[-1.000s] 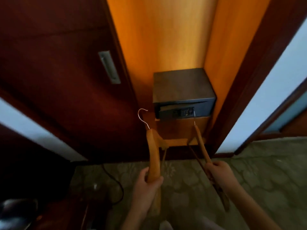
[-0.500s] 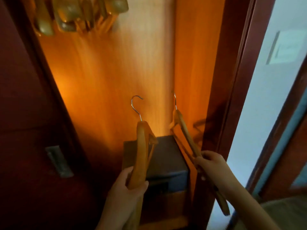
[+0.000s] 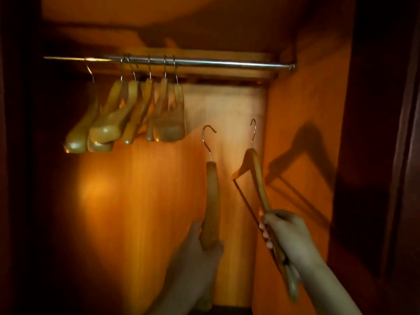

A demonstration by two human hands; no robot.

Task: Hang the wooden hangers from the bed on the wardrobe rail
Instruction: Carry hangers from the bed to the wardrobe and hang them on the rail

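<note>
Two hooks point up, well below the rail (image 3: 227, 63): my left hand (image 3: 197, 253) grips the left hanger (image 3: 212, 196), my right hand (image 3: 288, 235) the right hanger (image 3: 256, 178). I'd hook one at a time, right of the hung hangers (image 3: 136, 110).

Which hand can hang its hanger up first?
Probably the right hand: the right hanger has its hook slightly higher, under the bare rail. The left hand holds the left hanger lower.

Lit orange back panel (image 3: 147, 201), side panel (image 3: 302, 105) — shadowed, dark door frame (image 3: 375, 155)
</note>
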